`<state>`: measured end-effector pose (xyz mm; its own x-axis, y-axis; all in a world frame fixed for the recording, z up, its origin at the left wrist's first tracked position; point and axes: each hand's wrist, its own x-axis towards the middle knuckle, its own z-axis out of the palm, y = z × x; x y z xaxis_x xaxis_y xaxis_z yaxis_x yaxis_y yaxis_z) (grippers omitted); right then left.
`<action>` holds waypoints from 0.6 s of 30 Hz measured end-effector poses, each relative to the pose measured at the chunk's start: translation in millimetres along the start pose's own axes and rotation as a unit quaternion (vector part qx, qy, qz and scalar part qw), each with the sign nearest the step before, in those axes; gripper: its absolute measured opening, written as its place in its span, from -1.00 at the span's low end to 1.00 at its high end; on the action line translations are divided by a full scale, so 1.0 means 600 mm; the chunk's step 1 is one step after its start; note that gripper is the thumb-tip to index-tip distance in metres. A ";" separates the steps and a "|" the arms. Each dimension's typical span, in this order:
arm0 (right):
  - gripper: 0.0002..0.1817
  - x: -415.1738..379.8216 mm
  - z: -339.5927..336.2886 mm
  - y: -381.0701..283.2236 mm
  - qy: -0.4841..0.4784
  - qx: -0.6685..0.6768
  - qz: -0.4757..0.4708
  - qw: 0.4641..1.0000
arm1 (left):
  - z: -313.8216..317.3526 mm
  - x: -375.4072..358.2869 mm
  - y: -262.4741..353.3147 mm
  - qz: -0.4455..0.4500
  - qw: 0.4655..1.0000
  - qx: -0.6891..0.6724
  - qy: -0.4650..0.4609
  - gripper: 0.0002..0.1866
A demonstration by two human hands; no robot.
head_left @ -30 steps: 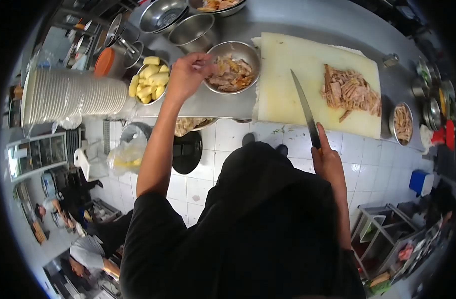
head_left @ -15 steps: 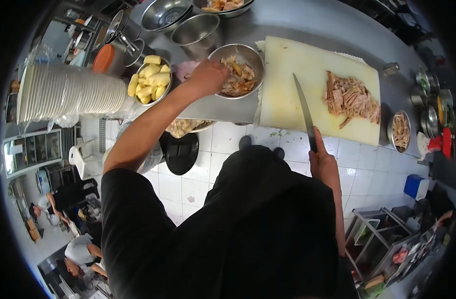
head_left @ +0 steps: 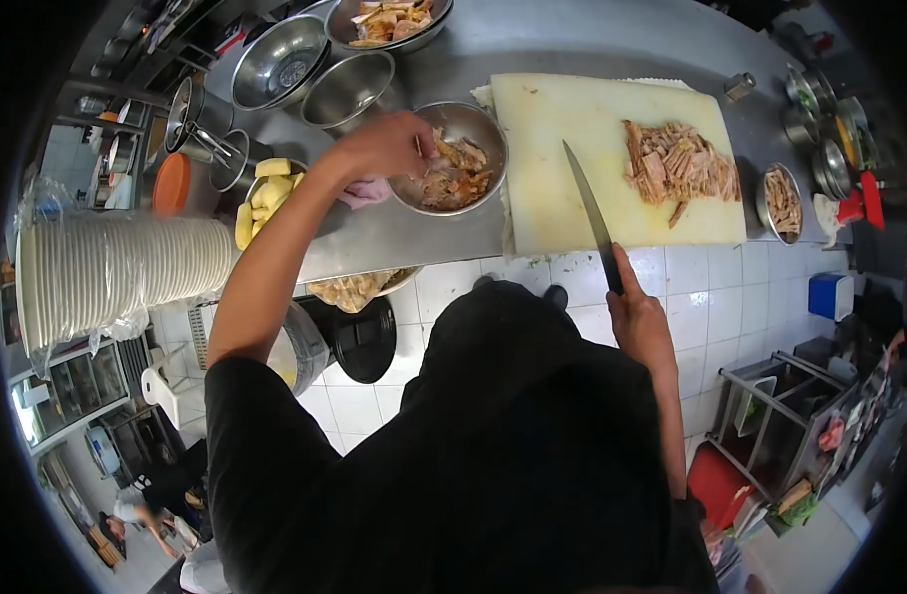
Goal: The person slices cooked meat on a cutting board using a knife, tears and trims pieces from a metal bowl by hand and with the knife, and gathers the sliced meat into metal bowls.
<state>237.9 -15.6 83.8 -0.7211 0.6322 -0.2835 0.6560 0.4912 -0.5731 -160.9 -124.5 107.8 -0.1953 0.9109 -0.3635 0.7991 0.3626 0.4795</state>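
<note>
My left hand (head_left: 399, 147) hangs over the left rim of a metal bowl (head_left: 497, 176) with browned meat pieces (head_left: 458, 180) in it. Its fingers are curled together, and whatever they may hold is hidden. In my right hand (head_left: 640, 322) is a long kitchen knife (head_left: 589, 201), gripped by its dark handle. The blade points away from me, above the near part of a pale cutting board (head_left: 562, 119). A heap of sliced meat (head_left: 676, 168) lies on the right side of the board. A small bowl of cut meat (head_left: 782, 203) stands right of the board.
At left are stacked white plates (head_left: 127, 272) in plastic, a bowl of yellow peeled pieces (head_left: 267, 198) and a pink cloth (head_left: 366, 193). Metal bowls (head_left: 280, 64) stand behind. A black bin lid (head_left: 366, 342) is below the counter edge. People are in the lower left background.
My left hand has drawn up and left from inside the meat bowl to its rim. My right hand still holds the knife over the board. The whole view has shifted slightly.
</note>
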 end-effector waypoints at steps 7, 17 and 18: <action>-0.25 -0.006 0.004 -0.006 -0.009 0.060 0.058 0.996 | -0.027 0.004 0.084 0.069 0.944 -0.321 0.044 -0.75; -0.23 -0.009 -0.025 0.052 0.000 0.052 0.103 0.993 | 0.141 0.116 0.229 0.236 0.958 0.057 0.156 -0.70; -0.23 -0.012 -0.027 0.061 -0.002 0.045 0.092 0.995 | 0.169 0.116 0.224 0.249 0.951 0.059 0.171 -0.69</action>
<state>270.8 7.6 77.3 -0.5912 0.7038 -0.3940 0.7552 0.3114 -0.5769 -9.7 -32.6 66.0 0.0670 0.9819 0.1773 0.8954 -0.1376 0.4235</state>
